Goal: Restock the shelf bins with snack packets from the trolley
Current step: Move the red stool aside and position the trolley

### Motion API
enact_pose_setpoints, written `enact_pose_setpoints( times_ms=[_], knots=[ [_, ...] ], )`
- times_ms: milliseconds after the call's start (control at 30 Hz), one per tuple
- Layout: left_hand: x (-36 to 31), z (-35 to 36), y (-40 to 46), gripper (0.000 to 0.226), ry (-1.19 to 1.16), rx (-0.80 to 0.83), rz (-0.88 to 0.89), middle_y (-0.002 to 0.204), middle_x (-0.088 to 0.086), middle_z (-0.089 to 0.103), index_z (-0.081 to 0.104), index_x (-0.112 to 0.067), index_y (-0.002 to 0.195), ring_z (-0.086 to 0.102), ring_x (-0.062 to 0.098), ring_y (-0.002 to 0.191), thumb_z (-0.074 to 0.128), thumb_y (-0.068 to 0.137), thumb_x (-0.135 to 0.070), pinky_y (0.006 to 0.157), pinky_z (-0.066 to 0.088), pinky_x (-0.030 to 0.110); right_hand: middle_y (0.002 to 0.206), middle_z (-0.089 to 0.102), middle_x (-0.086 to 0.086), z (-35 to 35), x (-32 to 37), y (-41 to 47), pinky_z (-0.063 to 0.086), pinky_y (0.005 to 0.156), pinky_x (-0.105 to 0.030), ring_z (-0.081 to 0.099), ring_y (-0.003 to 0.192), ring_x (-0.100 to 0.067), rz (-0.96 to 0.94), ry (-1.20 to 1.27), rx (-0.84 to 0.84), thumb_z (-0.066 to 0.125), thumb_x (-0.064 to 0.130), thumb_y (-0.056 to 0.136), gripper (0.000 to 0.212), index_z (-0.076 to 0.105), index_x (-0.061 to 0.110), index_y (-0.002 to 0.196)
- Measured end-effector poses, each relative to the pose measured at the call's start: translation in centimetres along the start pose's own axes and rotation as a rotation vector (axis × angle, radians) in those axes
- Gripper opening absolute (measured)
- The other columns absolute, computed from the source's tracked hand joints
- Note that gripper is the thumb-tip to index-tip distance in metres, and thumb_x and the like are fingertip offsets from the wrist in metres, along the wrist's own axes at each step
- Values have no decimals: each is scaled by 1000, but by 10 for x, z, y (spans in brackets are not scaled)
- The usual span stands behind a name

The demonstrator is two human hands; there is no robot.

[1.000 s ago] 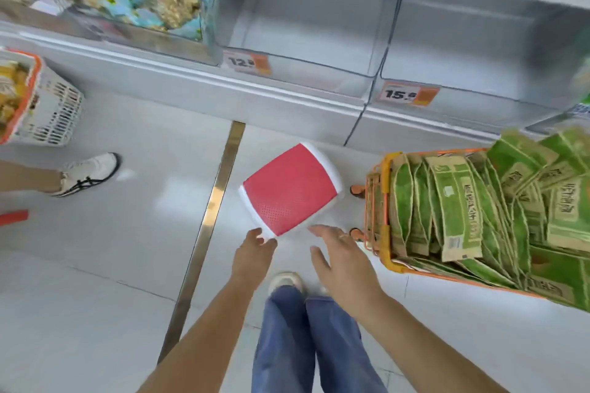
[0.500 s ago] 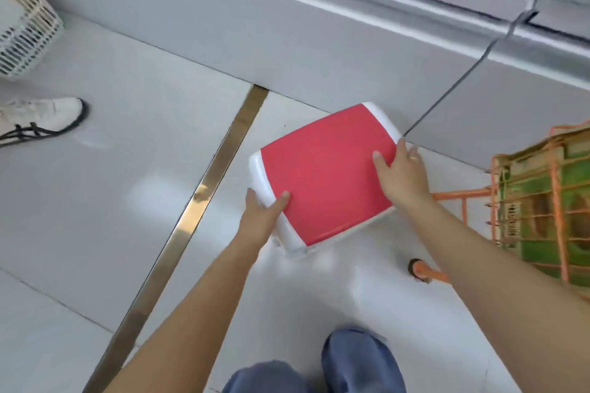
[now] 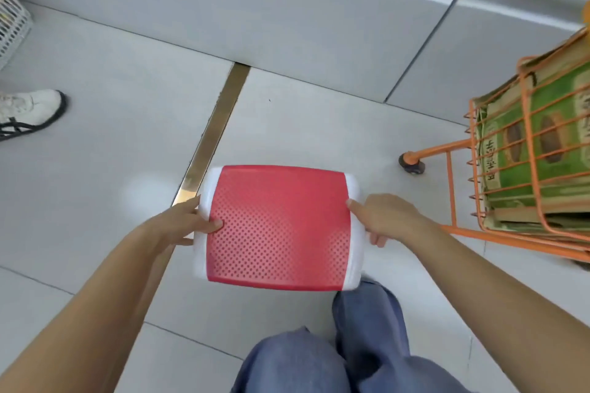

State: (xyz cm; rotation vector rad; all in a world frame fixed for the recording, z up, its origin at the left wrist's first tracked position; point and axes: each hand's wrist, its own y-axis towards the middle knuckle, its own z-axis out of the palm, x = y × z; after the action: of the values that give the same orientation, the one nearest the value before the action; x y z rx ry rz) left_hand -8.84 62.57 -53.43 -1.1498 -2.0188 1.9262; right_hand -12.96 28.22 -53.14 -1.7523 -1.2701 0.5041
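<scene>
Our left hand point(image 3: 186, 224) and right hand point(image 3: 388, 220) grasp the side edges of the red-topped stool point(image 3: 277, 228), thumbs on top. The snack packets point(image 3: 536, 150) sit in the orange trolley point(image 3: 498, 150), far right.

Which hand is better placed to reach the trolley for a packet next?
The right hand, probably. It grips the stool on the side nearest the trolley, where the green packets stand. The left hand grips the far side.

one stool point(image 3: 277, 226), one trolley point(image 3: 523, 188), one shoe point(image 3: 25, 112)
</scene>
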Motion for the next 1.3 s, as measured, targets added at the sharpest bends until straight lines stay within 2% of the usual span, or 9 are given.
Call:
enact_pose_setpoints(
  times_ms=[200,300,500,700,833,967,1067,1167,1300],
  knots=[
    [35,33,-33,91,365,-145,-164,136,9,52,32,-19,146,53,31,118,82,71,-29,95,48,44,61,59,2,56,-16,-59,48,78,-29,62,68,-21,-15,-27,255,18,45,103,59,56,11,73],
    [30,63,-67,74,557,-336,-54,138,16,48,35,-4,143,53,34,117,71,82,-24,96,45,42,91,63,-1,63,-29,-88,40,73,-30,55,86,-20,-13,-58,177,21,40,102,48,60,14,100],
    [-93,113,-165,53,430,-344,46,125,12,57,37,-13,143,60,28,101,53,94,-25,89,48,37,101,65,-7,-40,-30,-186,33,62,-29,53,82,-24,-34,22,-207,30,27,100,33,60,14,102],
    [-243,172,-265,41,321,-193,308,134,3,56,50,-16,135,54,20,116,53,94,-20,90,35,20,92,70,-9,-161,-61,-301,38,62,-33,63,85,-34,-4,226,-607,42,28,98,26,66,20,101],
    [-307,210,-297,39,275,-105,277,130,6,59,51,-15,134,57,23,114,50,95,-20,92,42,26,87,68,-7,-214,-112,-362,43,58,-30,61,77,-28,-24,400,-1101,38,35,89,38,69,16,98],
    [-357,247,-294,57,256,-10,159,147,12,42,29,-15,149,43,27,133,45,99,-37,105,34,30,133,49,-23,-254,-228,-380,34,98,-40,43,122,-33,295,449,-1337,50,17,84,47,51,-1,126],
    [-382,269,-274,67,158,-9,-11,152,11,34,20,-16,152,37,31,137,39,98,-50,110,30,37,151,25,-28,-271,-323,-387,19,114,-46,23,140,-41,675,541,-1184,46,30,78,74,31,-1,144],
    [-401,291,-254,61,-77,-19,-169,142,10,46,38,-11,143,46,28,125,40,98,-51,104,36,33,152,23,-28,-280,-379,-384,18,115,-48,22,140,-42,885,626,-827,38,48,78,88,19,2,150],
    [-416,298,-245,50,-176,1,-207,131,3,54,49,-8,134,50,24,115,40,100,-44,90,34,28,127,47,-30,-282,-388,-359,36,98,-52,43,119,-48,925,713,-597,51,42,93,58,37,8,138]
  ],
)
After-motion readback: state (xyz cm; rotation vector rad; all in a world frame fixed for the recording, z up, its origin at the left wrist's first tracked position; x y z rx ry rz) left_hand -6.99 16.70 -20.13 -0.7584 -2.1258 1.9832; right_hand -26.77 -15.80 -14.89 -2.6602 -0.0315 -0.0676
